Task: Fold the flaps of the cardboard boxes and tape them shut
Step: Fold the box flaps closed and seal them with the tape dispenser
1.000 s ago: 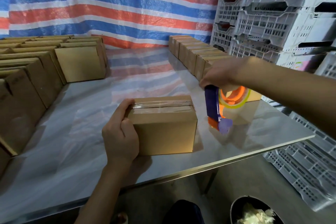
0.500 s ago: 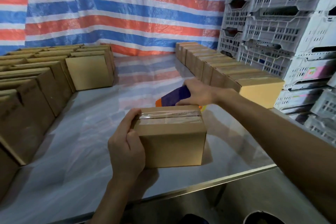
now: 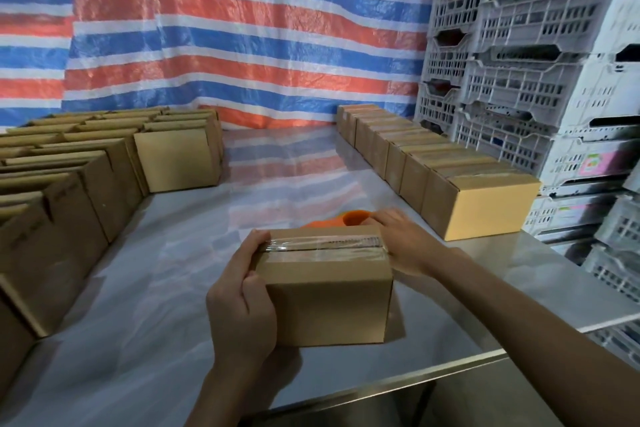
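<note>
The shiny steel table [image 3: 519,274] fills the lower half of the frame. At the left side stand rows of plain brown cardboard boxes [image 3: 69,184] and at the right a line of taped brown boxes [image 3: 478,204]. The small brown cardboard box [image 3: 329,298] of this step stands on the table at lower centre, between both hands.

I judge it light and rather stiff, but the walls can dent, so it is best taken at the two short ends, near the corners. The left hand [image 3: 242,305] grips the left end, fingers curled around it and thumb on top. The right hand [image 3: 401,239] lies against the right end; whether it clamps anything, I cannot tell.

The clear tape strip [image 3: 322,242] runs along the top seam; it looks slippery. An orange plastic tape dispenser [image 3: 353,217] shows just behind the box.
</note>
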